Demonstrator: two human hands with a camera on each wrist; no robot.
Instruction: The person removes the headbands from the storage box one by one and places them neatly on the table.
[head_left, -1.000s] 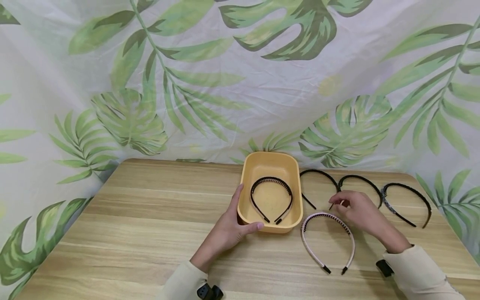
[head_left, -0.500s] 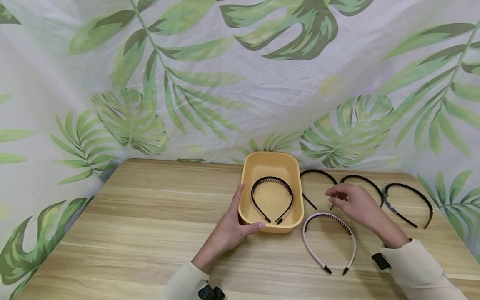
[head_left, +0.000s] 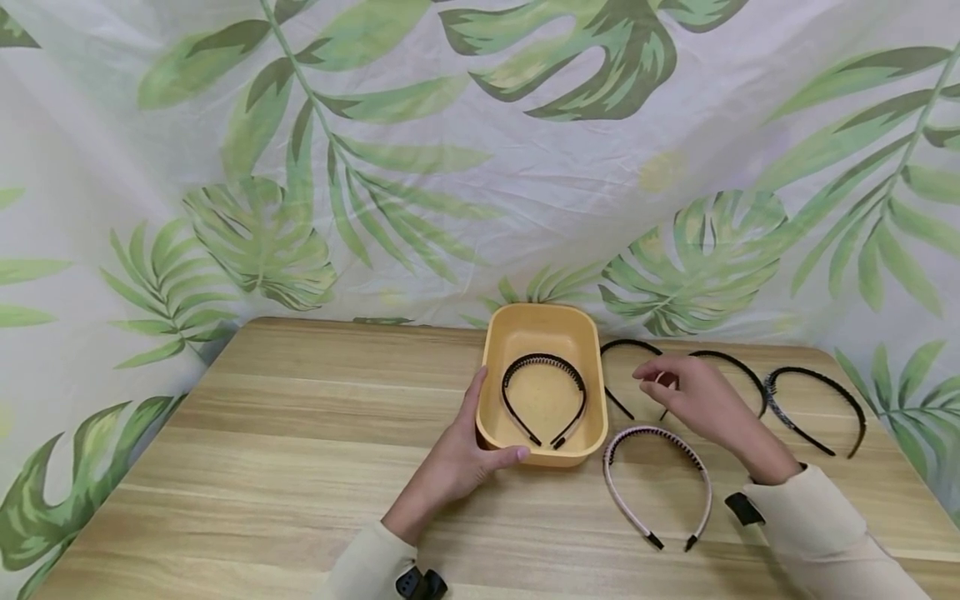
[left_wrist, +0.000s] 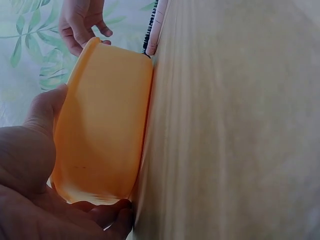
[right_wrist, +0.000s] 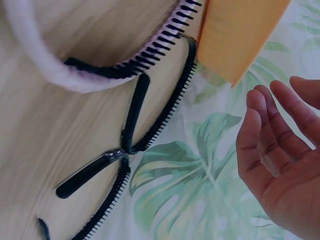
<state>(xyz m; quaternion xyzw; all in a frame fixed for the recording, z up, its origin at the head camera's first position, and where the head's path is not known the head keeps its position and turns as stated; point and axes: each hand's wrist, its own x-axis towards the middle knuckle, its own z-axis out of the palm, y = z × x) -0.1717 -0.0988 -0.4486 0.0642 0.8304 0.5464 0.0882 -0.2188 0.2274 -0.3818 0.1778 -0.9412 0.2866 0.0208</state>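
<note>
Our left grip (head_left: 453,462) clasps the yellow box (head_left: 562,460) near the worktop's (head_left: 262,450) far edge, one black headband (head_left: 543,357) inside, as our empty, relaxed right grip (head_left: 697,400) edges closer, pink headband (right_wrist: 85,84) and three dark headbands (right_wrist: 134,107) seemingly awaiting attention outside.

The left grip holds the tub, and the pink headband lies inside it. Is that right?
Not quite: the left grip does hold the tub, but a black headband lies inside. The pink headband lies outside it, on the table, as the head view shows.
</note>
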